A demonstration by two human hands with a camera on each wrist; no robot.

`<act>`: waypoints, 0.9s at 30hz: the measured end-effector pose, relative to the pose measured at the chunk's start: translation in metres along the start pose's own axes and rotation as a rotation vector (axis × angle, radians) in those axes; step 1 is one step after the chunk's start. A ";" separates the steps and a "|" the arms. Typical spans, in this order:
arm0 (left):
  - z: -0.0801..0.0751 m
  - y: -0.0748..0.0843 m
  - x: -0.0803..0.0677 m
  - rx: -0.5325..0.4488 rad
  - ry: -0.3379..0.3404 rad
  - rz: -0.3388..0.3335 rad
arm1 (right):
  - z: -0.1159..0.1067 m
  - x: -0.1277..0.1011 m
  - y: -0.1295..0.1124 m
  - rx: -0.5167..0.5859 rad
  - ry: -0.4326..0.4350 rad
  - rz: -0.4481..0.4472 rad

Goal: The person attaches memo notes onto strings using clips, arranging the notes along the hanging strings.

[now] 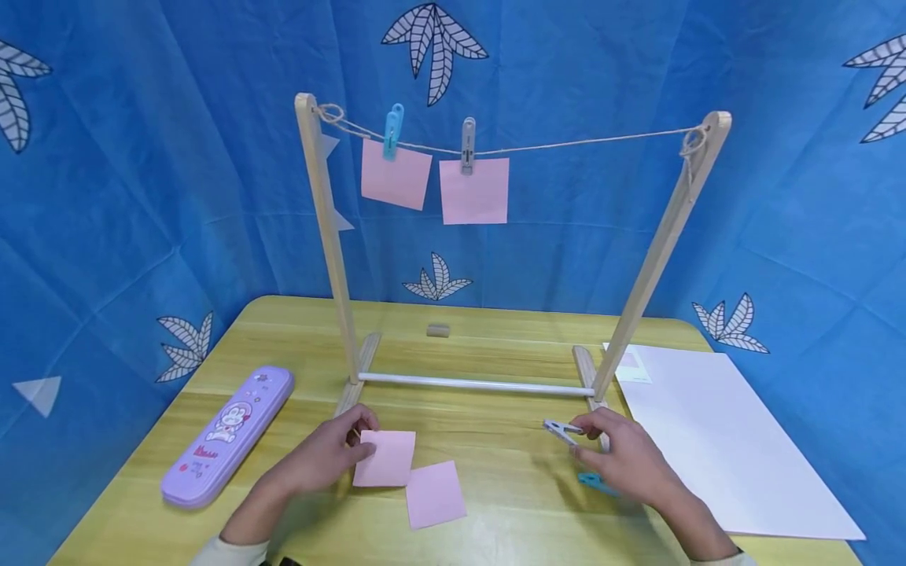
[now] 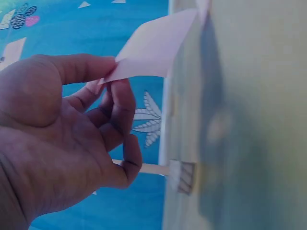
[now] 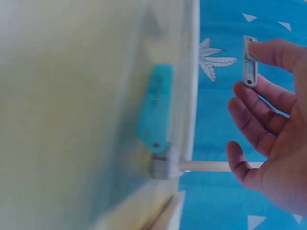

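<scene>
My left hand (image 1: 329, 452) pinches a pink sticky note (image 1: 386, 459) by its left edge between thumb and fingers. In the left wrist view the held note (image 2: 156, 43) bends slightly, raised off the table. A second pink note (image 1: 436, 495) lies on the table just right of it. My right hand (image 1: 626, 456) holds a grey clothespin (image 1: 562, 430) between thumb and fingertips, its tip pointing left. Below that hand a teal clothespin (image 1: 597, 482) rests on the table, partly hidden by the hand; the right wrist view shows this teal clothespin (image 3: 156, 108) whole.
A wooden frame (image 1: 658, 259) carries a string (image 1: 580, 144). From it hang two pink notes, one under a blue clothespin (image 1: 392, 132), one under a grey clothespin (image 1: 468, 146). A purple pencil case (image 1: 228, 436) lies left, white paper (image 1: 729, 440) right, a small brown block (image 1: 438, 331) behind.
</scene>
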State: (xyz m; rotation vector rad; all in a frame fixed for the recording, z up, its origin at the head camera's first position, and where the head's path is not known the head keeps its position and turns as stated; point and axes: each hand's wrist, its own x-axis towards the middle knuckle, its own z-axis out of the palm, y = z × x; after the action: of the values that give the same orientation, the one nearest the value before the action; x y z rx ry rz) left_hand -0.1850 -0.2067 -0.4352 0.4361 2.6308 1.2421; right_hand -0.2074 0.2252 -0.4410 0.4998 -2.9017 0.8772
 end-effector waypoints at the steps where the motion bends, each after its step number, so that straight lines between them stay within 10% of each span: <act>1: -0.002 0.003 0.002 -0.012 0.016 0.002 | -0.004 0.003 -0.001 0.007 0.016 0.003; 12: 0.000 0.038 0.027 -0.085 0.216 0.103 | -0.051 0.030 -0.025 0.024 0.218 -0.068; 27: 0.007 0.090 0.065 -0.138 0.370 0.071 | -0.115 0.063 -0.073 0.105 0.332 -0.258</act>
State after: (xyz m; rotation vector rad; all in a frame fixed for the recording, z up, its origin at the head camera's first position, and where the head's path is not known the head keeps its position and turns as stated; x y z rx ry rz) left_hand -0.2279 -0.1245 -0.3727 0.3026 2.8175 1.6563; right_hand -0.2463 0.2135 -0.2966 0.6501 -2.4386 0.9698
